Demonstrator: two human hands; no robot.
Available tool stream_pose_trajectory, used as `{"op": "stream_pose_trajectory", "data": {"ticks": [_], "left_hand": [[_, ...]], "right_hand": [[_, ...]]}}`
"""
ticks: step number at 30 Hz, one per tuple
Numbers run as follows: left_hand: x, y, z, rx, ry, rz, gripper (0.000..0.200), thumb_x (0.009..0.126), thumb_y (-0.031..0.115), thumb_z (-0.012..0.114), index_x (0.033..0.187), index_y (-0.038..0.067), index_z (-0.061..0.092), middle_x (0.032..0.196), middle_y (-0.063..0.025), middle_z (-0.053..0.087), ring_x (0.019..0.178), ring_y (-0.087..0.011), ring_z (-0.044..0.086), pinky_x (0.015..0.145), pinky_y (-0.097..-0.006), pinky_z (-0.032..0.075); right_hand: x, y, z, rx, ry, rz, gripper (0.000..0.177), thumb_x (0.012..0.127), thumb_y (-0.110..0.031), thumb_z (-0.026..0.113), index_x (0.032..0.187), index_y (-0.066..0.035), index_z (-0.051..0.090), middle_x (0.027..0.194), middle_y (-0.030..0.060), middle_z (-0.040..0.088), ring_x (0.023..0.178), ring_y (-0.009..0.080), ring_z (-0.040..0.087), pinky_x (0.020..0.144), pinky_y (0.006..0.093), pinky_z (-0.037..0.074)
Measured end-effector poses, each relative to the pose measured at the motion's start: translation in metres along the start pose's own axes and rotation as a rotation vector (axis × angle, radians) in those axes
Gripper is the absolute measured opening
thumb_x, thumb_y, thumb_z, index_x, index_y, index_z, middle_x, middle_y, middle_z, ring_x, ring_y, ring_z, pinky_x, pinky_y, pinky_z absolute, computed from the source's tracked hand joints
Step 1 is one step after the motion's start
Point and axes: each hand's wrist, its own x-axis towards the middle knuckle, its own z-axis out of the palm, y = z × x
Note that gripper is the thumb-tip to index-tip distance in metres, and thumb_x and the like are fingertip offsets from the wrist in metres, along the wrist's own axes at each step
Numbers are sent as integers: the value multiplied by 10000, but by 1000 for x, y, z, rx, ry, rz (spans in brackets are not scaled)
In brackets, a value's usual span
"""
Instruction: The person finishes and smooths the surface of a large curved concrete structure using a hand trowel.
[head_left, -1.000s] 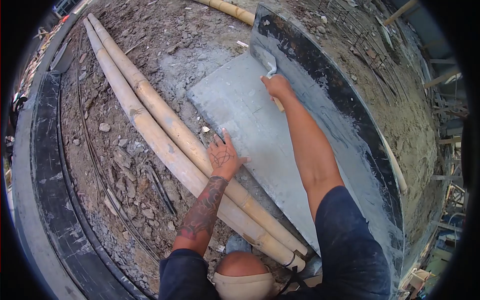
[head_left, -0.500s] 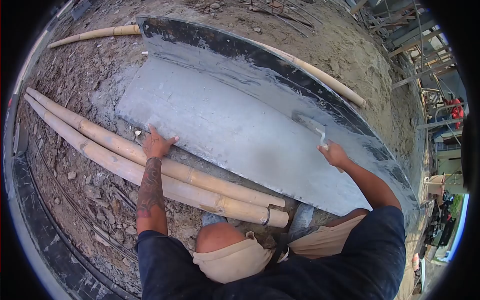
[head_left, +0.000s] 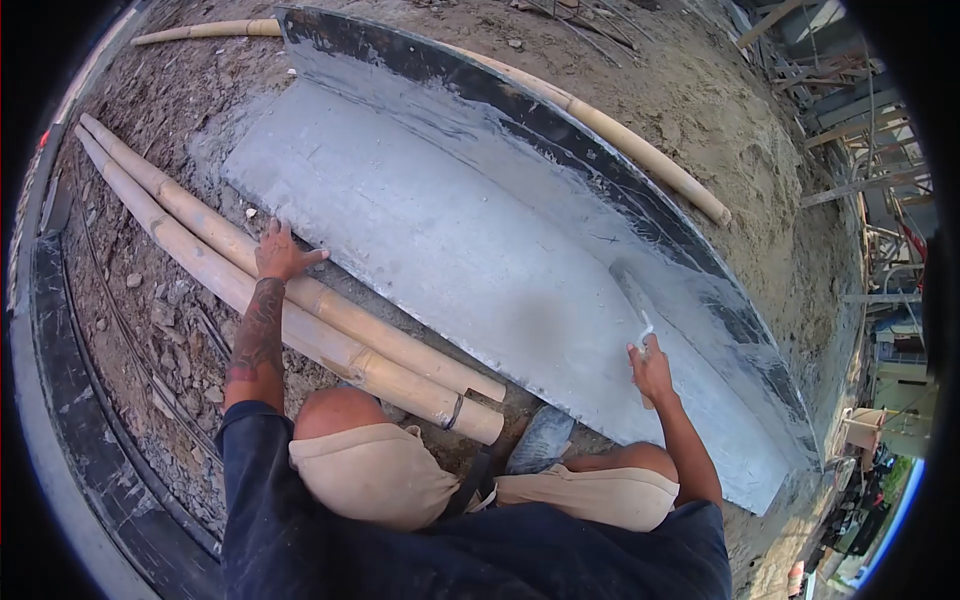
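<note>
At middle left, the person's left hand (head_left: 284, 256) is spreading its fingers beside the bamboo poles (head_left: 385, 335), maybe for balance. Right of center, the right hand (head_left: 652, 372) is gripping a trowel (head_left: 634, 290), likely for steering; its blade is lying just above that hand, on the gray slab (head_left: 470, 250).

rough ground (head_left: 785, 215), strewn with stones (head_left: 165, 315), carries two poles (head_left: 350, 320) side by side, a grey slab (head_left: 450, 240) near them, and another pole (head_left: 640, 150) beyond the slab.
</note>
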Motion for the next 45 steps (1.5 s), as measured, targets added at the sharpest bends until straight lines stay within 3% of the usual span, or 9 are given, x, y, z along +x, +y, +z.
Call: {"op": "stream_pose_trajectory", "data": {"ticks": [8,15,19,23,24,26,34,36,45], "left_hand": [[16,4,6,107,-59,-16,1172,569,702,765,1381,-58,395,1478,-295,311,1362,-389,344,1095,-486,314],[15,15,-2,88,-77,-5,1172,557,672,792,1350,-99,406,1438,-349,331,1350,-415,363,1095,-462,331],[12,2,11,97,-104,-21,1153,579,689,767,1358,-80,405,1449,-344,318,1337,-409,381,1088,-481,325],[15,0,15,61,-7,11,1137,606,706,740,1363,-72,402,1455,-337,315,1334,-404,385,1083,-496,323],[14,-1,19,50,-22,-5,1137,606,706,740,1363,-72,402,1455,-337,315,1334,-404,385,1083,-496,323],[14,-4,22,-7,52,54,1208,587,654,784,1382,-134,331,1429,-380,311,1289,-438,434,1062,-418,383],[19,-3,23,18,56,90,1184,594,663,776,1364,-131,354,1409,-401,320,1273,-431,457,1049,-417,395],[23,-2,13,69,-91,24,1112,606,701,746,1329,-83,432,1447,-362,305,1298,-393,452,1031,-446,408],[17,13,-2,92,-76,-62,1059,566,659,803,1319,-14,484,1418,-243,394,1303,-384,418,1046,-478,383]], "right_hand": [[19,5,9,-360,99,-139,374,933,-351,541,1024,11,519,751,306,623,755,510,598,682,561,449],[81,-149,61,-139,63,-305,392,935,-359,537,878,29,549,797,299,624,802,500,594,716,523,452],[79,-176,66,20,-26,-224,404,934,-362,553,866,36,542,752,271,611,752,487,575,701,493,439],[24,-118,51,122,34,36,360,956,-321,557,814,4,496,615,116,553,454,225,551,432,358,434],[20,-115,47,101,22,32,360,956,-321,557,814,4,496,615,116,553,454,225,551,432,358,434],[17,-106,45,176,69,25,348,958,-310,556,792,-17,470,597,59,513,403,125,494,342,282,378],[24,-118,50,131,78,27,344,942,-311,564,790,-12,490,590,82,536,425,164,522,389,322,420],[24,-122,41,69,31,-31,361,936,-326,569,803,3,504,602,87,553,428,167,519,405,326,428],[48,-138,43,8,61,-93,362,930,-333,579,867,23,574,619,137,594,508,227,584,503,384,461]]}}
